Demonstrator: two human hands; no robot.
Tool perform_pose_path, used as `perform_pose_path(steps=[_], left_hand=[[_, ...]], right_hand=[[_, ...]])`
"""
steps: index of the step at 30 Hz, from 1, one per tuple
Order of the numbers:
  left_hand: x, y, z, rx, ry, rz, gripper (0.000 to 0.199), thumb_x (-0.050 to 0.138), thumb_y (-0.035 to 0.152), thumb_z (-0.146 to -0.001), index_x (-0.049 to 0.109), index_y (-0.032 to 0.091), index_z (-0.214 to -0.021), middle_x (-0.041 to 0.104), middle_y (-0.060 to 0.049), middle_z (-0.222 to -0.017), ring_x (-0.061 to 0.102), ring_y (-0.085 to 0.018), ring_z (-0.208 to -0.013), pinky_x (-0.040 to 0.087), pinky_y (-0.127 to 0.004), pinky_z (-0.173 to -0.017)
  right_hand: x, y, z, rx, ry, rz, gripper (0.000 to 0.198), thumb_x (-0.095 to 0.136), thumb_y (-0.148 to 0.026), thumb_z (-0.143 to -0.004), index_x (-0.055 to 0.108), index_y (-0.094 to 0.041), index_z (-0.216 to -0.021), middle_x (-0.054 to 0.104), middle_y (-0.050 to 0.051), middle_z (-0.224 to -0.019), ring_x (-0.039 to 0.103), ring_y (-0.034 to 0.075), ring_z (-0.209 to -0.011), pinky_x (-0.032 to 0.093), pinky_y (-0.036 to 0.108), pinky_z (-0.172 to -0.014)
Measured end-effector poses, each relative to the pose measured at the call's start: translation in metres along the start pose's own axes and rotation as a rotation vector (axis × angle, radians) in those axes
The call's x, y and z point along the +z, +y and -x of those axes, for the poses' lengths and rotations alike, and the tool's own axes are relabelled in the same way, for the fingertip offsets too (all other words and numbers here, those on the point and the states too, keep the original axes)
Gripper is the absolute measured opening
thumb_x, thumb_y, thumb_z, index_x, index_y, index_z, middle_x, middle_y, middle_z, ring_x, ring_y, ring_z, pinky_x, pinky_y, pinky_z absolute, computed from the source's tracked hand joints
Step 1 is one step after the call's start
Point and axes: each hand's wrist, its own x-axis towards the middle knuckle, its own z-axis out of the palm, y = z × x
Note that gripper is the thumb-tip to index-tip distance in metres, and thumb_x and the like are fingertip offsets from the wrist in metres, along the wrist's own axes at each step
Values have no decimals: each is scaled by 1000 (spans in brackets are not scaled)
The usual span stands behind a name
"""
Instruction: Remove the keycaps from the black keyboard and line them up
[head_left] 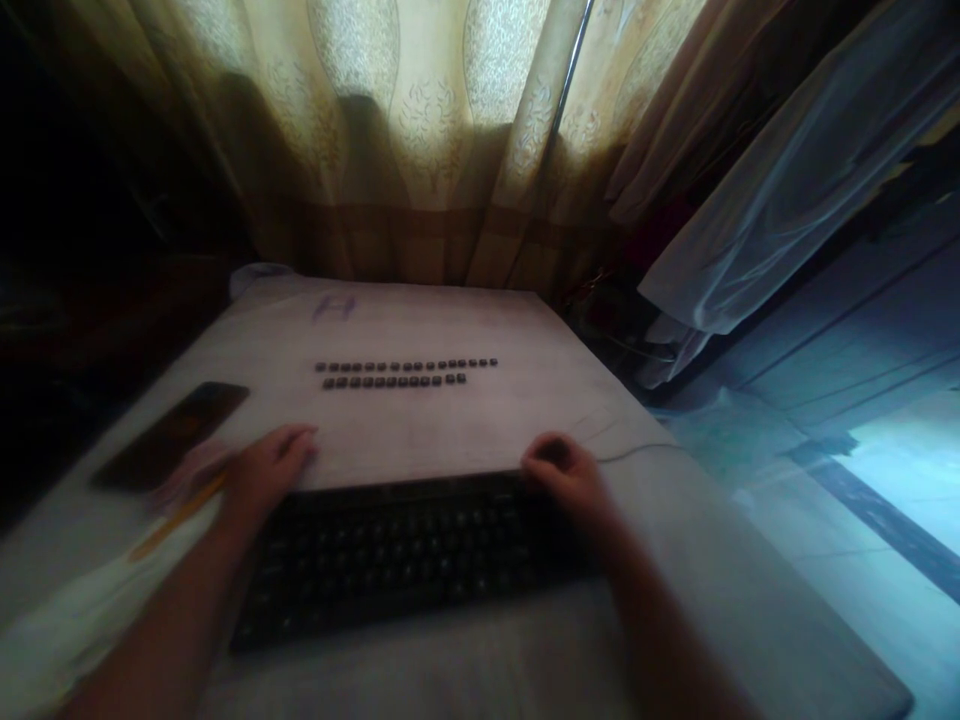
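Note:
A black keyboard lies slightly tilted across the near part of the table, its keys blurred. My left hand rests at its far left corner, fingers stretched loosely toward the right with nothing visible in them. At the far edge on the right side is my right hand, its fingers curled and the tips drawn together beside the keyboard; whatever they may hold is hidden. Beyond the keyboard, small dark keycaps stand in two rows, a longer back row and a shorter front row.
A dark phone lies on the left of the table, near a pinkish item, a yellow-orange stick and a whitish sheet. A thin cable runs off the right side. Curtains hang behind.

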Motion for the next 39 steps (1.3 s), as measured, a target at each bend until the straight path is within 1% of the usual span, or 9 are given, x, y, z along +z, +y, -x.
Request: perform_pose_path(steps=[3, 6, 9, 13, 19, 25, 27, 32, 39], left_hand=[[0, 0, -1, -9, -10, -3, 45, 43, 49, -78, 67, 23, -106, 74, -4, -87, 68, -24, -87, 50, -30, -76], [-3, 4, 1, -21, -13, -25, 46, 43, 49, -78, 66, 21, -107, 73, -4, -91, 67, -25, -90, 49, -31, -81], [-6, 11, 4, -35, -26, -39, 47, 45, 48, -79, 65, 19, -110, 73, -5, -93, 65, -25, -93, 47, -33, -86], [-8, 16, 6, -51, -41, -46, 45, 46, 45, -80, 64, 17, -111, 73, -5, -92, 65, -24, -91, 47, -33, -86], [-7, 16, 6, -58, -46, -53, 49, 43, 48, -79, 64, 17, -112, 72, -6, -94, 65, -24, -90, 46, -34, -85], [-5, 10, 4, -59, -49, -53, 50, 41, 52, -77, 64, 21, -109, 72, -5, -93, 66, -24, -88, 47, -33, -82], [-4, 9, 4, -58, -51, -53, 52, 40, 53, -77, 64, 21, -110, 72, -5, -94, 66, -25, -89, 46, -33, -81], [-4, 9, 4, -60, -57, -51, 54, 39, 55, -76, 63, 21, -111, 71, -7, -96, 66, -25, -90, 46, -33, -80], [-4, 10, 3, -72, -77, -59, 55, 38, 54, -76, 63, 21, -112, 71, -8, -99, 65, -27, -93, 46, -35, -83]], right_hand=[[4, -2, 6, -30, -13, 64, 15, 60, -31, -70, 54, -22, -80, 64, -1, -68, 63, 16, -63, 52, 28, -59], [6, -5, 12, -51, -19, 142, 11, 58, -28, -72, 56, -21, -80, 68, 2, -74, 66, 17, -71, 52, 28, -66], [9, -4, 15, -42, 11, 271, 10, 59, -30, -74, 57, -22, -78, 67, 2, -69, 65, 18, -67, 51, 28, -63], [13, 0, 15, -63, 42, 418, 8, 57, -30, -76, 57, -22, -78, 64, 0, -61, 62, 17, -58, 47, 26, -57], [13, 11, 22, -91, 57, 457, 11, 58, -34, -78, 59, -23, -79, 65, 1, -63, 63, 18, -58, 49, 27, -57], [12, 14, 30, -214, 142, 533, 16, 54, -33, -82, 61, -21, -76, 69, 5, -75, 66, 21, -72, 50, 31, -68], [12, 12, 30, -221, 141, 558, 17, 53, -33, -82, 61, -21, -74, 68, 5, -73, 65, 20, -69, 49, 29, -66], [15, 7, 29, -118, 84, 602, 24, 49, -37, -85, 62, -20, -75, 64, 1, -57, 62, 17, -52, 43, 25, -50], [26, 8, 33, -215, 163, 616, 24, 49, -33, -86, 62, -19, -71, 62, 0, -53, 60, 15, -46, 42, 23, -48]])
